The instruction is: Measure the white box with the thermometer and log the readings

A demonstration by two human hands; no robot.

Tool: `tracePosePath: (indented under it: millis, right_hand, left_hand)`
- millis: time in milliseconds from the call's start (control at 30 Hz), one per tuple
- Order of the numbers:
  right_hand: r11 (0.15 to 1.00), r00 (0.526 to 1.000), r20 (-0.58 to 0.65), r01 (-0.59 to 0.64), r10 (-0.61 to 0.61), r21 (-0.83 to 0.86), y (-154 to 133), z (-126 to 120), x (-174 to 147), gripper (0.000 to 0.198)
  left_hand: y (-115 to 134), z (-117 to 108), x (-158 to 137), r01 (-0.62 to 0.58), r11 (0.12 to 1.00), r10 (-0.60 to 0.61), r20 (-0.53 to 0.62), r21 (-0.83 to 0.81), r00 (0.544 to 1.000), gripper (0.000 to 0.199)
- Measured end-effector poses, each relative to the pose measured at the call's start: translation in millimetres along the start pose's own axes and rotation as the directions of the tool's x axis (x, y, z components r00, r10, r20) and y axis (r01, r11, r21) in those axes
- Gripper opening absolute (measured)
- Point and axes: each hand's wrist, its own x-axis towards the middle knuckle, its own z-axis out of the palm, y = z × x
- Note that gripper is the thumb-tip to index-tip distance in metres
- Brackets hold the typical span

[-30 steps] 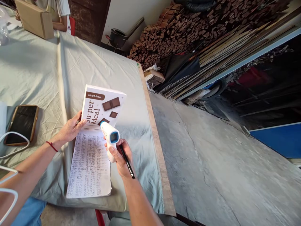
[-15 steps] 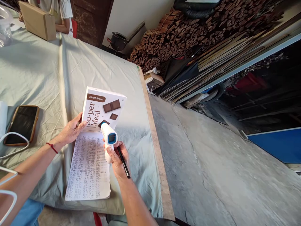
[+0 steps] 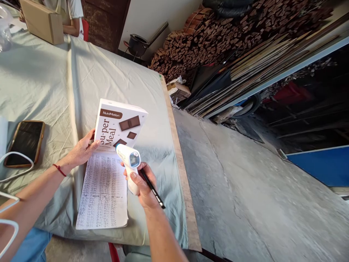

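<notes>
My left hand grips the lower left edge of a white box printed "NutriMotion" and "Su-per Meal", with pictures of brown bars. The box is tilted up at the top end of a notebook filled with rows of handwriting. In my right hand is a white infrared thermometer with a blue-rimmed nose and a small screen. Its nose points at the lower part of the box front, close to it; whether it touches I cannot tell. A black pen is also tucked in my right hand.
On the cloth-covered table, a phone lies at the left beside a white cable. Across the table a person sits behind a cardboard box. Past the table's right edge are concrete floor and stacked firewood.
My right hand has shifted slightly right and turned, so the thermometer is now more side-on, its screen facing right and paler. My left hand and the white box have hardly moved.
</notes>
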Motion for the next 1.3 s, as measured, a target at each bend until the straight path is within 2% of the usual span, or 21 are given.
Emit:
tracePosePath:
  millis: [67,167,233,333,433,500,567,600,667,733,767,833,900,933,1000,1067,1133,1300]
  right_hand:
    - [0.985,0.996,0.082,-0.03,0.044,-0.168,-13,-22,0,0.045]
    - [0.878,0.991,0.107,-0.017,0.077,-0.479,-21,-57,5,0.039]
    - [0.761,1.0,-0.016,-0.004,-0.008,-0.649,-16,-71,11,0.037]
    - [0.574,0.962,-0.187,-0.04,-0.198,-0.818,0,-76,21,0.04]
    - [0.462,0.907,-0.214,-0.025,-0.363,-0.886,7,-67,26,0.044]
    - [0.473,0.858,-0.203,0.052,-0.472,-0.879,6,-58,23,0.043]
    - [0.551,0.829,-0.193,0.158,-0.524,-0.819,5,-45,18,0.039]
    - [0.609,0.832,-0.19,0.207,-0.521,-0.766,6,-38,14,0.038]
    - [0.735,0.861,-0.188,0.267,-0.473,-0.623,11,-22,6,0.04]
    - [0.843,0.9,-0.209,0.246,-0.381,-0.479,19,-7,2,0.041]
    - [0.883,0.918,-0.228,0.209,-0.326,-0.421,24,-1,2,0.039]
    - [0.926,0.941,-0.252,0.127,-0.226,-0.356,31,9,5,0.029]
    - [0.931,0.945,-0.264,0.092,-0.193,-0.352,36,14,10,0.02]
    - [0.928,0.941,-0.272,0.095,-0.203,-0.361,37,14,13,0.019]
    - [0.913,0.924,-0.293,0.117,-0.245,-0.392,41,11,18,0.017]
    - [0.889,0.905,-0.305,0.146,-0.297,-0.434,46,7,21,0.016]
    - [0.85,0.889,-0.281,0.189,-0.36,-0.491,51,5,22,0.014]
    - [0.723,0.871,-0.131,0.3,-0.474,-0.622,58,6,21,0.018]
  left_hand:
    - [-1,-1,0,0.008,0.998,-0.008,0.011,-0.056,1.0,0.051]
    - [-3,-5,1,0.003,0.991,0.003,0.048,-0.136,0.999,0.05]
    - [-2,-8,0,0.018,0.986,-0.005,0.081,-0.164,0.997,0.051]
    - [3,-11,-3,0.041,0.988,-0.024,0.113,-0.15,0.993,0.051]
    - [8,-10,-7,0.06,0.996,-0.052,0.115,-0.07,0.992,0.047]
    - [10,-8,-10,0.087,0.996,-0.089,0.065,0.037,0.994,0.042]
    - [12,-6,-13,0.147,0.961,-0.143,-0.036,0.234,0.989,0.031]
    - [14,-5,-15,0.197,0.909,-0.18,-0.081,0.367,0.98,0.023]
    - [20,-3,-20,0.292,0.718,-0.271,-0.132,0.632,0.953,0.015]
    - [28,4,-27,0.297,0.513,-0.339,-0.128,0.806,0.932,0.03]
    - [31,9,-30,0.264,0.457,-0.338,-0.109,0.849,0.935,0.034]
    - [35,24,-38,0.136,0.439,-0.252,-0.023,0.888,0.967,0.033]
    - [34,41,-44,-0.065,0.464,-0.091,0.121,0.884,0.988,0.022]
    - [31,49,-47,-0.162,0.463,-0.004,0.184,0.872,0.983,0.018]
    - [24,62,-52,-0.284,0.433,0.116,0.259,0.856,0.959,0.025]
    - [18,70,-54,-0.32,0.407,0.149,0.284,0.855,0.947,0.034]
    - [14,73,-56,-0.316,0.407,0.13,0.288,0.857,0.949,0.031]
    - [13,73,-57,-0.286,0.43,0.092,0.273,0.856,0.958,0.024]
